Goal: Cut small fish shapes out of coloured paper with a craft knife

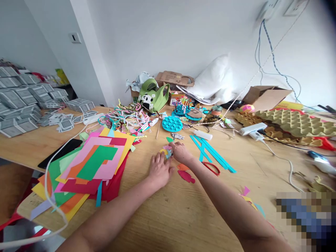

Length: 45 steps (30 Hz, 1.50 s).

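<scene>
My left hand [160, 171] lies on the wooden table with its fingers stretched out. Its fingertips touch the yellow paper fish [164, 152]. Closed around a slim pen-like tool [173, 136], my right hand [180, 152] is just above a light blue paper fish [168, 153]. The tool's lower end is mostly hidden by the fingers. A green paper piece [169, 139] lies beyond the hands. On the near side of my right wrist are an orange paper fish [181, 167] and a dark pink paper fish [186, 176]. Red-handled scissors [212, 168] lie beside my right forearm.
Coloured paper sheets [98, 162] are stacked at left, by a white cable [47, 175]. Blue paper strips [214, 152] and a white glue stick [202, 135] lie to the right. Behind are a blue round tray [172, 123], a green bag [154, 96] and egg trays [296, 122].
</scene>
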{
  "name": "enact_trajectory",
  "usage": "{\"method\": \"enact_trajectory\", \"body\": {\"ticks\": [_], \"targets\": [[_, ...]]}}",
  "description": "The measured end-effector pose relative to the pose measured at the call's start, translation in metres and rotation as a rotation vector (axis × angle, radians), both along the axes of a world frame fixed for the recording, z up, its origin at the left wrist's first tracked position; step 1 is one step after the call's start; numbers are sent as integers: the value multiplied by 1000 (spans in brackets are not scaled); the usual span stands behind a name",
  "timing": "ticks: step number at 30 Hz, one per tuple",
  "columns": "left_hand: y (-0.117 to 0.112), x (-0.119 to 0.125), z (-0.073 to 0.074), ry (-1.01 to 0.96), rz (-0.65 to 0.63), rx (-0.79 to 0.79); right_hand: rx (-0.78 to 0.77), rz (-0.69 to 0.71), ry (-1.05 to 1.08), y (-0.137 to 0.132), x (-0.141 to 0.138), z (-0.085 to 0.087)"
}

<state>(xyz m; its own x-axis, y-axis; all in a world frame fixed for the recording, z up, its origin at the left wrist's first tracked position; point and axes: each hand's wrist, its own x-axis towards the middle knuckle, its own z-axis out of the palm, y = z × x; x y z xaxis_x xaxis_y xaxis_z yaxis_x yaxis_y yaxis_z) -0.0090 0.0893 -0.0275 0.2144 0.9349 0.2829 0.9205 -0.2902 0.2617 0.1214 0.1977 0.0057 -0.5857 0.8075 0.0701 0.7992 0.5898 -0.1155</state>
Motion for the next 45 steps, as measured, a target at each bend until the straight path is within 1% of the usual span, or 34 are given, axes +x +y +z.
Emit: {"method": "enact_trajectory", "body": {"ticks": [5, 9, 13, 17, 20, 24, 28, 30, 33, 37, 43, 45], "targets": [[5, -4, -4, -7, -22, 9, 34, -77, 22, 3, 10, 1], [6, -16, 1, -17, -95, 2, 29, -50, 106, 1, 18, 2], [7, -34, 4, -32, -200, -23, -30, 10, 187, -3, 17, 0], [5, -50, 7, -40, -290, -71, -92, 30, 229, -8, 9, -3], [2, -54, 8, -49, -338, -105, -130, 25, 249, -13, 6, -6], [0, -54, 7, -66, -388, -141, -159, -19, 274, -21, 11, -10], [0, -54, 6, -89, -396, -139, -154, -80, 275, -28, 21, -8], [-1, -53, 8, -95, -401, -135, -139, -73, 280, -32, 24, -6], [-5, -50, 12, -91, -400, -133, -113, 13, 294, -41, 25, -2], [-13, -45, 20, -70, -360, -141, -104, 138, 283, -53, 27, -2], [-18, -39, 27, -21, -345, -155, -57, 147, 283, -65, 40, -1], [-19, -38, 29, -3, -354, -156, -39, 193, 298, -71, 42, 0]]}}
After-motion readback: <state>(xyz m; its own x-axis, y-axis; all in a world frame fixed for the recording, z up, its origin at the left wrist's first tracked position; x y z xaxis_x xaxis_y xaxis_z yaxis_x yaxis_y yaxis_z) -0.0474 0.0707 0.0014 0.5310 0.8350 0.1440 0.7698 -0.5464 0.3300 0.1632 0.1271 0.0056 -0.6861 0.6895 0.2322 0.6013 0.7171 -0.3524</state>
